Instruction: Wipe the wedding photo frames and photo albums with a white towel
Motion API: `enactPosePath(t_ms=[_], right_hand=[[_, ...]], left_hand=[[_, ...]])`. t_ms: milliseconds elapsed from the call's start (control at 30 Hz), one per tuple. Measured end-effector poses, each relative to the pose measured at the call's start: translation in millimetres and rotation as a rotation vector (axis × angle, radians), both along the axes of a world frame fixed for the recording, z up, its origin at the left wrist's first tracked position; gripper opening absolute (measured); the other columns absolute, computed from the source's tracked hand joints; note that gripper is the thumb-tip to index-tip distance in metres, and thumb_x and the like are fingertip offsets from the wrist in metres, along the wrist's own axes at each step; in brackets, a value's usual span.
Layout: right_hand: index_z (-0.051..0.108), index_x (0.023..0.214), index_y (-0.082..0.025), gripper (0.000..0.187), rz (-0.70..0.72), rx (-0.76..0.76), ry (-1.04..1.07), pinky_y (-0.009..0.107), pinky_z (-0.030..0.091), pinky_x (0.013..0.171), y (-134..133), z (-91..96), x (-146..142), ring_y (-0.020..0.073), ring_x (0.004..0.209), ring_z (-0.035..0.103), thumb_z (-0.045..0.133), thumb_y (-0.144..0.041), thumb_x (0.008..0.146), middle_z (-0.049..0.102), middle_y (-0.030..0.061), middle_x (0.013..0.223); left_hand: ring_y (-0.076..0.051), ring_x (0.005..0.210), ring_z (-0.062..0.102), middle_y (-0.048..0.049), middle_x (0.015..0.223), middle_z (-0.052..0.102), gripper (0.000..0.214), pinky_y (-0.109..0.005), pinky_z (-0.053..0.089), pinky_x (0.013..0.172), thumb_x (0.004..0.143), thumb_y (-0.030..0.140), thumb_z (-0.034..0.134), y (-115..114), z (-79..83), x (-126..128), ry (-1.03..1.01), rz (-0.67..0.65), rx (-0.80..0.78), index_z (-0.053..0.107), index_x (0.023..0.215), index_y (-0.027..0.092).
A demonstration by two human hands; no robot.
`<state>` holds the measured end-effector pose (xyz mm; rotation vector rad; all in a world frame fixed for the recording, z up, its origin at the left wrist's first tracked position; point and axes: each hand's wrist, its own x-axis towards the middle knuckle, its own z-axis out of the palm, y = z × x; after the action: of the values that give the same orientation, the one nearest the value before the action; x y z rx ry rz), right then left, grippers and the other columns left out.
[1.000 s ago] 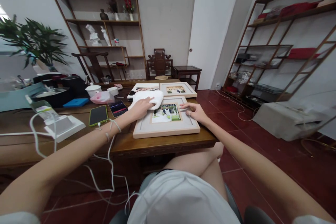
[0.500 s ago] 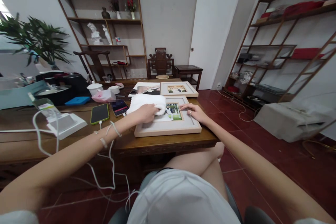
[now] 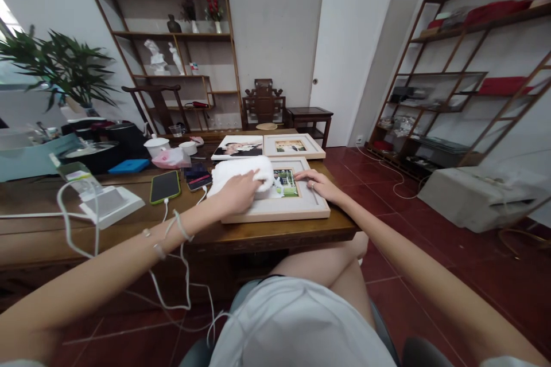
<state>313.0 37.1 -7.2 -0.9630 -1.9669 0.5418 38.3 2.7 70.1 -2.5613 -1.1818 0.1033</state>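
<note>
A picture frame (image 3: 310, 205) with a pale wood edge and white mat lies flat near the table's front edge. Its small photo (image 3: 287, 182) shows green foliage; the left part is covered. My left hand (image 3: 241, 190) is closed on a bunched white cloth (image 3: 235, 169), which lies over the frame's left side. My right hand (image 3: 321, 184) rests on the frame's right side, fingers stretched out towards the photo's edge and a ring on one finger. Behind lie a second picture frame (image 3: 316, 151) and an unframed photo panel (image 3: 217, 150).
Left on the wooden table (image 3: 275, 233) are a green-cased phone (image 3: 165, 187), another phone (image 3: 198, 179), a white charger stand (image 3: 114, 209) and a blue box (image 3: 128, 166). White cables (image 3: 186, 275) hang beside my left forearm. A lidded white cup (image 3: 156, 148) stands farther back.
My left hand has shifted slightly left and towards me with the cloth on the frame. The right hand stays in about the same place.
</note>
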Motion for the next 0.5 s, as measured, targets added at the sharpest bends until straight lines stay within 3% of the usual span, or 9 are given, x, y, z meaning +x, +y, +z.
enactPosePath(t_ms=[133,233,367,500], right_hand=[[0.067,0.095,-0.024,0.043,0.0,-0.011,-0.011,0.044,0.032,0.102,-1.6,0.9,0.1,0.0226,0.113,0.049,0.041,-0.007,0.064,0.063,0.0013,0.113],[0.066,0.095,-0.023,0.043,0.001,-0.032,-0.01,0.044,0.031,0.102,-2.1,2.1,-0.2,0.0223,0.113,0.049,0.041,-0.007,0.064,0.063,0.0016,0.114],[0.066,0.094,-0.022,0.042,0.003,-0.037,-0.001,0.043,0.031,0.102,-0.4,1.5,0.0,0.0224,0.112,0.05,0.042,-0.007,0.064,0.063,0.0021,0.112],[0.066,0.094,-0.023,0.042,-0.007,-0.019,0.006,0.043,0.032,0.101,1.5,-0.6,0.3,0.0226,0.111,0.05,0.042,-0.006,0.064,0.064,0.0014,0.111]], left_hand=[[-0.029,0.129,0.031,-0.0183,0.138,0.038,0.035,-0.041,0.029,0.101,0.084,0.009,0.033,54.6,-1.9,-2.7,-0.027,-0.041,0.084,0.052,0.114,0.009],[-0.028,0.125,0.037,-0.0184,0.131,0.045,0.034,-0.04,0.029,0.1,0.085,0.007,0.032,72.0,-2.6,-3.4,-0.004,-0.067,0.061,0.054,0.111,0.007],[-0.026,0.099,0.055,-0.0195,0.118,0.054,0.033,-0.039,0.038,0.089,0.08,0.004,0.033,58.9,-3.5,-4.2,0.034,-0.075,0.015,0.059,0.099,0.007],[-0.026,0.083,0.06,-0.018,0.108,0.059,0.034,-0.037,0.043,0.076,0.077,0.005,0.035,13.1,2.3,-6.3,0.087,-0.093,-0.07,0.061,0.098,0.011]])
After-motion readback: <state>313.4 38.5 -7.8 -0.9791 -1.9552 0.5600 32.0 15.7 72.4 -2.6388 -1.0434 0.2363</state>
